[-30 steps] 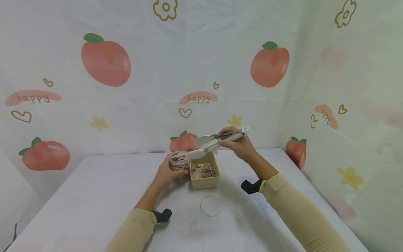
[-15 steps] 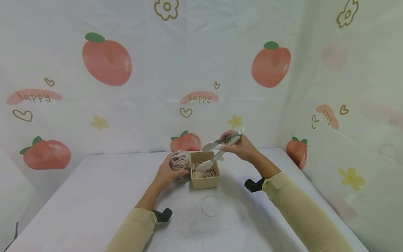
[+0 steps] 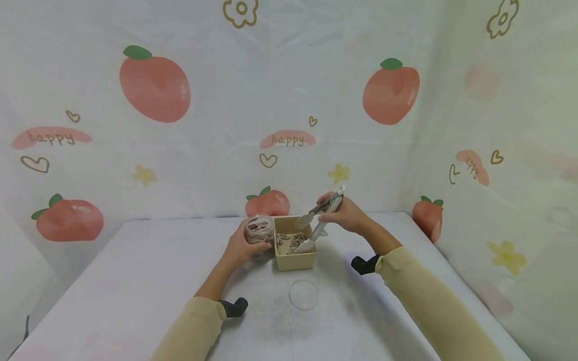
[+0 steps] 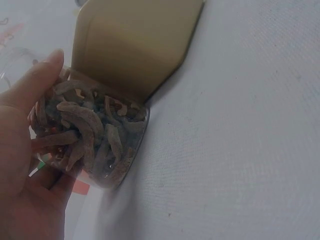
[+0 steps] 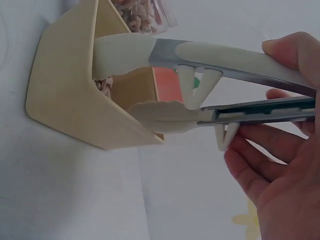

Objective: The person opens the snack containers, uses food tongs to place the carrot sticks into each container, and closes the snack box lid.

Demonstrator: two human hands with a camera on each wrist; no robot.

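Observation:
My left hand (image 3: 241, 246) grips a clear jar (image 3: 260, 224) by its side, just left of the box. Brownish-grey dried strips (image 4: 82, 125) fill much of the jar in the left wrist view. In my right hand (image 3: 345, 214) is a pair of tongs (image 3: 321, 225) with white tips and metal arms, thumb on one arm and fingers along the other. The tongs' arms are spread, with their tips inside the beige box (image 3: 295, 261). More of the same strips (image 3: 298, 239) lie on the box's floor, partly hidden by the lower tip.
A round clear lid (image 3: 303, 295) lies flat on the white table (image 3: 180, 281), in front of the box. Behind the table hangs a white cloth (image 3: 217, 150) printed with fruit, and it continues along the right side.
The right hand has brought the tongs from over the jar's mouth rightward and down into the box, tilting them steeper. The left hand and jar hold their place.

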